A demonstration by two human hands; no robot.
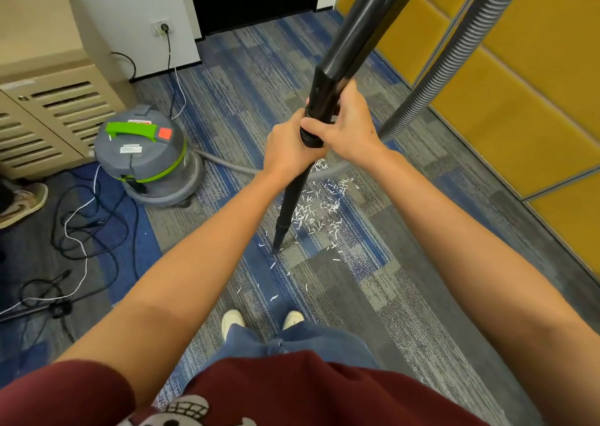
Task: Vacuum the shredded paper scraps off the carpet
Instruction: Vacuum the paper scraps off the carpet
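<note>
A black vacuum wand runs from the top of the view down to a narrow nozzle that touches the blue-grey carpet. My left hand grips the wand from the left, and my right hand grips it just above from the right. White shredded paper scraps lie in a loose heap right of the nozzle, with a few stray ones nearer my feet. The grey ribbed hose hangs at the right and leads along the floor to the grey-and-green canister vacuum.
Tangled black and white cables lie on the floor at the left, one plugged into a wall socket. A beige louvred cabinet stands at the left. Yellow wall panels line the right. Another person's shoe shows at the left edge.
</note>
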